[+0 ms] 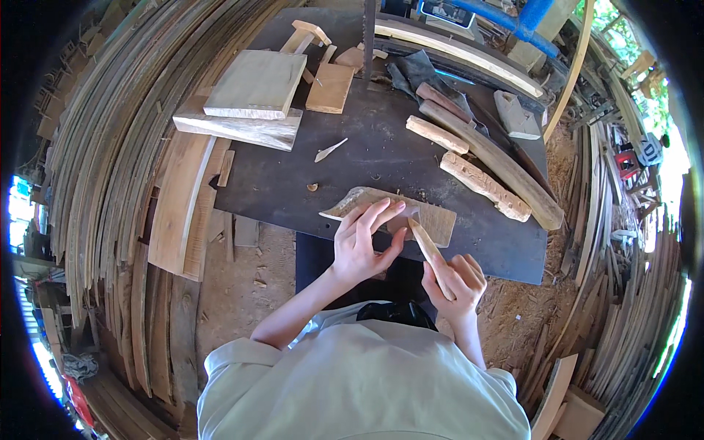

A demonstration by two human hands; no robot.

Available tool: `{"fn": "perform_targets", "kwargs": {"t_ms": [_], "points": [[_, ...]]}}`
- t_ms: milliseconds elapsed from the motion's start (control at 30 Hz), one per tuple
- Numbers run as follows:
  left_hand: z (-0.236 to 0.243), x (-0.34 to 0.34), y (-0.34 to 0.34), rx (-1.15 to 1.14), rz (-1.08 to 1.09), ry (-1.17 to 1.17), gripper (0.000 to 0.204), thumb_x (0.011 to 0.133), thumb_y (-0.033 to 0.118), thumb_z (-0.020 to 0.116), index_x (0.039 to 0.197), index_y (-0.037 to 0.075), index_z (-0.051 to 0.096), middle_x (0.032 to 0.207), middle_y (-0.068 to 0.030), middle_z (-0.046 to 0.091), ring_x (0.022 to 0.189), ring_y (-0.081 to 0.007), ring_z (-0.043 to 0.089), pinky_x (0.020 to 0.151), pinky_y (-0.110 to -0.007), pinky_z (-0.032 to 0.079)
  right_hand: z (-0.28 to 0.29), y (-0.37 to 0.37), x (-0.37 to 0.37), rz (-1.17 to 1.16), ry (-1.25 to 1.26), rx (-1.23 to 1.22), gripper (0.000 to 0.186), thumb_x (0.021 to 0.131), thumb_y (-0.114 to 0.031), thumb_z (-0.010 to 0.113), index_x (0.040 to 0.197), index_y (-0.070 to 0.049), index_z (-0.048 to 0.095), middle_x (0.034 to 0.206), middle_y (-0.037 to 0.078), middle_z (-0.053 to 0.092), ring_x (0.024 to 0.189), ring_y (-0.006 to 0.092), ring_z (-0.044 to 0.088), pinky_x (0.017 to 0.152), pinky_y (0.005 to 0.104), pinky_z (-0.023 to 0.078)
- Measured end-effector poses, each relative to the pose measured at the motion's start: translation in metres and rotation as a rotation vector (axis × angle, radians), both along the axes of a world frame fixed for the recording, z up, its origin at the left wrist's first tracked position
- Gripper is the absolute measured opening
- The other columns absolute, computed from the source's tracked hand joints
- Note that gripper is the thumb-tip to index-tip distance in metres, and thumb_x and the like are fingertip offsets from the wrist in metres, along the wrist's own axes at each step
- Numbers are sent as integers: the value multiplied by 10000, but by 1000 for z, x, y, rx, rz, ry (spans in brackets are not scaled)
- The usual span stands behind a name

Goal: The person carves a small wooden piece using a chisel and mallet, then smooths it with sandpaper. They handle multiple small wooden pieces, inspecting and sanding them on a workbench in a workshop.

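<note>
My right hand (456, 284) is closed around a slim, pale wooden stick (427, 246), held slanting with its far end up by the board. A short wooden board (438, 222) with one curved, pointed end lies near the front edge of the dark table (345, 158). My left hand (363, 242) is over this board, fingers stretched out and thumb apart from them. Beside its fingertips, a small brownish-grey patch (402, 218) meets the stick's tip; I cannot make out what it is.
Thick wood blocks (257, 82) are stacked at the table's back left. A long rounded wooden bar (499, 165) and rough offcuts (484, 183) lie on the right. An upright saw-like blade (369, 40) stands at the back. Long planks (125, 147) line the left side.
</note>
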State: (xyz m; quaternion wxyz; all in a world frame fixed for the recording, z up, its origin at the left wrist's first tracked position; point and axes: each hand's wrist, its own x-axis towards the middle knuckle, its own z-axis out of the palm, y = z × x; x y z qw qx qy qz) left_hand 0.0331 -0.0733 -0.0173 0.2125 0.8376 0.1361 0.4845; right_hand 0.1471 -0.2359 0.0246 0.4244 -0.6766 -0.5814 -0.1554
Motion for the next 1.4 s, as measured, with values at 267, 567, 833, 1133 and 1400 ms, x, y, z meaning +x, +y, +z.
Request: {"fn": "perform_targets", "kwargs": {"t_ms": [267, 567, 833, 1133, 1400], "points": [[0, 1, -1, 50, 50, 48, 593, 803, 107, 777, 1295, 37, 453, 1210, -20, 723, 1067, -168, 681, 962, -352, 450, -5, -2, 2, 1, -28, 8, 418, 678, 15, 805, 1074, -76, 709, 614, 7, 485, 470, 165, 451, 476, 312, 347], [-1, 2, -1, 89, 87, 53, 546, 795, 100, 766, 1261, 47, 487, 1191, -15, 728, 1077, -174, 694, 954, -357, 446, -1, -4, 5, 22, 94, -16, 341, 715, 8, 798, 1038, -52, 705, 604, 35, 517, 467, 189, 471, 468, 320, 368], [-5, 4, -1, 104, 108, 13, 495, 771, 91, 765, 1215, 56, 546, 1196, -9, 722, 1074, -170, 699, 927, -350, 450, 9, -8, 8, -14, 253, -121, 181, 796, -9, 769, 967, -26, 713, 624, 63, 600, 472, 203, 506, 501, 319, 395], [-3, 2, -1, 104, 106, 32, 471, 780, 77, 760, 1198, 63, 543, 1206, -6, 718, 1084, -156, 695, 928, -347, 446, 24, -1, 10, -157, 381, -186, 57, 850, -59, 746, 885, -26, 715, 679, 113, 670, 515, 233, 588, 514, 336, 450], [-3, -1, -1, 105, 80, 67, 475, 797, 86, 770, 1205, 59, 528, 1229, -14, 709, 1103, -169, 685, 961, -358, 424, 35, 8, 6, -170, 95, -188, 112, 833, -96, 764, 777, -73, 669, 609, 67, 640, 444, 222, 518, 485, 315, 385]]}}
